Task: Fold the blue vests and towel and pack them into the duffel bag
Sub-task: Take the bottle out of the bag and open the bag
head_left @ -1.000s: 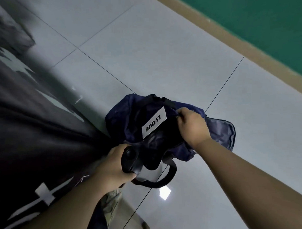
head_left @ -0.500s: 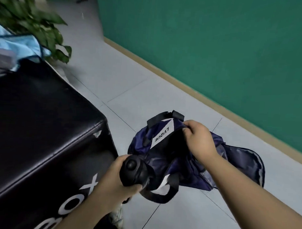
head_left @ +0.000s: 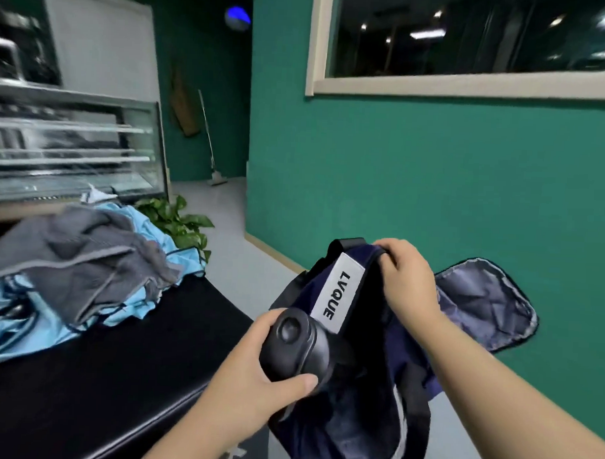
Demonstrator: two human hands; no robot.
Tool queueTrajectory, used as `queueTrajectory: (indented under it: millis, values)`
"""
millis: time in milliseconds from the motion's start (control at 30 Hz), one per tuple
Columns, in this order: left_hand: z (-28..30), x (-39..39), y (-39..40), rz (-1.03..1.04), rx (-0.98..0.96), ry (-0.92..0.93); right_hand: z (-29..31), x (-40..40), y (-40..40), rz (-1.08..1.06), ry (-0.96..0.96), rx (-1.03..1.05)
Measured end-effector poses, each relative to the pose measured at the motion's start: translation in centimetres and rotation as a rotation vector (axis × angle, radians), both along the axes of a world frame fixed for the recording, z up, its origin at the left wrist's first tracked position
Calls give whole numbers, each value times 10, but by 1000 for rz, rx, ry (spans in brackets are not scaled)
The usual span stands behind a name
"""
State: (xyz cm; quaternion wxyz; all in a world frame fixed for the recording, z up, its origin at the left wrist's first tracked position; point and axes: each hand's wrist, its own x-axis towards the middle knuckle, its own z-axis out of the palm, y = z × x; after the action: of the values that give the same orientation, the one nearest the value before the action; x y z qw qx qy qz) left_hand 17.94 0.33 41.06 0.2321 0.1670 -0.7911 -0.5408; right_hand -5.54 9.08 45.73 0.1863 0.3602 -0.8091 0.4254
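1. While the duffel bag [head_left: 376, 341] is held in mid-air at lower centre, it could sag shut or slip, because it is limp and gripped only at two points.
2. A black cylindrical part of the bag is wrapped by the left hand [head_left: 254, 382]; its top edge is pinched by the right hand [head_left: 407, 281].
3. The blue vests [head_left: 44, 309] and grey towel [head_left: 77, 255] lie heaped, unfolded, on the black tabletop [head_left: 117, 377] at left, well apart from both hands.
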Motion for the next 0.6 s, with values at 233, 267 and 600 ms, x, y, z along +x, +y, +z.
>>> queueTrajectory:
  millis: [233, 267, 600]
  values:
    - [103, 94, -3, 92, -201, 195, 125, 103, -55, 238, 190, -204]
    - [114, 108, -4, 118, -228, 220, 141, 120, -65, 283, 202, -232]
    - [183, 243, -47, 336, -319, 398, 241, 278, -148, 776, 92, -480]
